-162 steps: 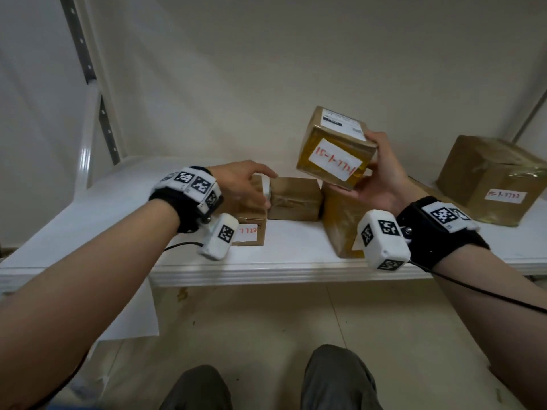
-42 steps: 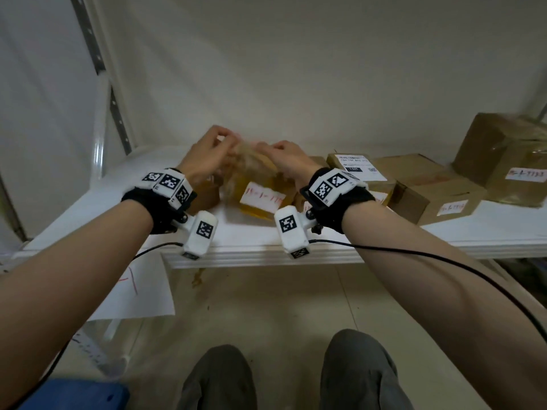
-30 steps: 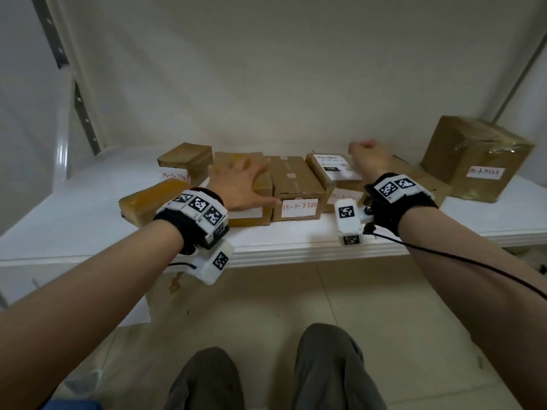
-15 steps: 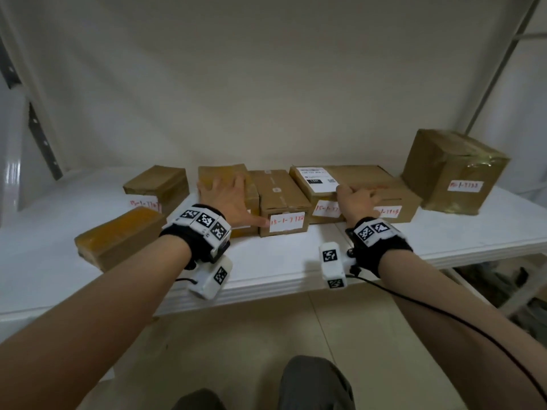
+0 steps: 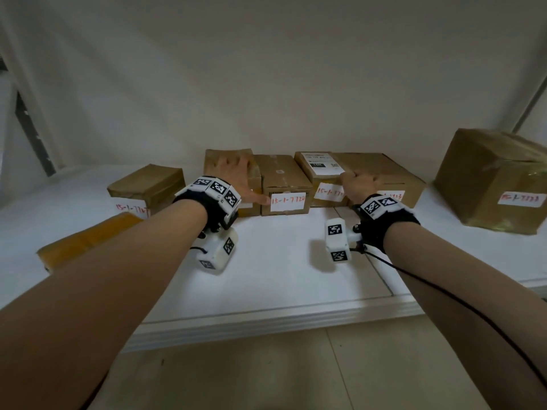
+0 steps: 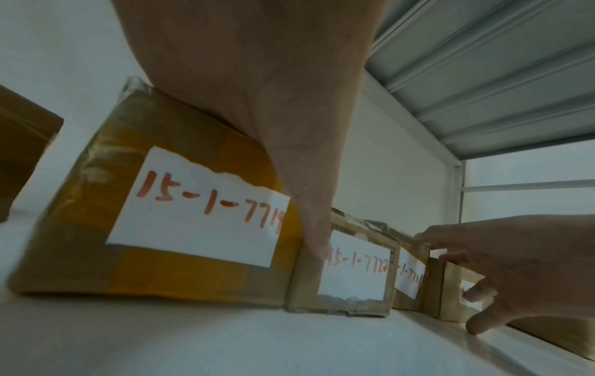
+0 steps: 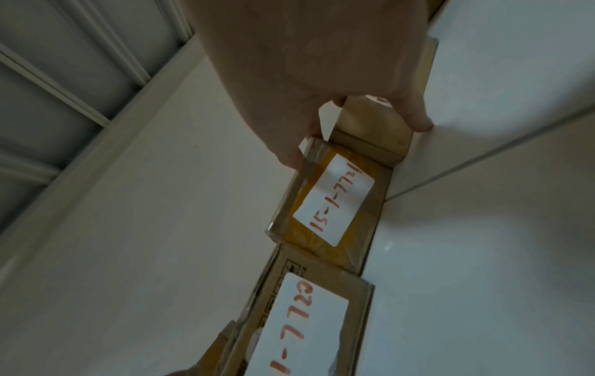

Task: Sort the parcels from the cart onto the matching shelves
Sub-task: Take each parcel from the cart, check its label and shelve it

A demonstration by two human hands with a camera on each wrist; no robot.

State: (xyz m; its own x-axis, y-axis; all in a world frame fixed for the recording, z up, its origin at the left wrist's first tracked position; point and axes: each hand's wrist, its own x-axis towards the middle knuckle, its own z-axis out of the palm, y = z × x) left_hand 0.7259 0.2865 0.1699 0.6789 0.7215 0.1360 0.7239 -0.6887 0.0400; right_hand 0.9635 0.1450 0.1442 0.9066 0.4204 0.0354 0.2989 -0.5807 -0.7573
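A row of brown parcels with red handwritten labels stands on the white shelf [image 5: 281, 279]. My left hand [image 5: 233, 173] lies flat on top of the parcel labelled 15-1-7719 [image 6: 199, 216], its thumb [image 6: 317, 244] against the front of the neighbouring 15-1-7720 parcel [image 5: 284, 184]. My right hand [image 5: 359, 184] rests with spread fingers on the front of the wide flat parcel [image 5: 387, 173]. Its thumb [image 7: 289, 157] touches the corner of the yellow-taped 15-1-7721 parcel [image 7: 335, 201]. Neither hand grips anything.
A 15-1-7717 parcel [image 5: 148, 187] stands apart at the left. A flat yellow-taped parcel [image 5: 85, 241] lies near the front left, partly behind my left arm. A big box [image 5: 497, 179] sits at the right. Another shelf's underside [image 6: 499, 76] is overhead.
The box my right hand carried stands in the row. Both hands moved onto the row, which now sits farther back from the shelf's front edge.
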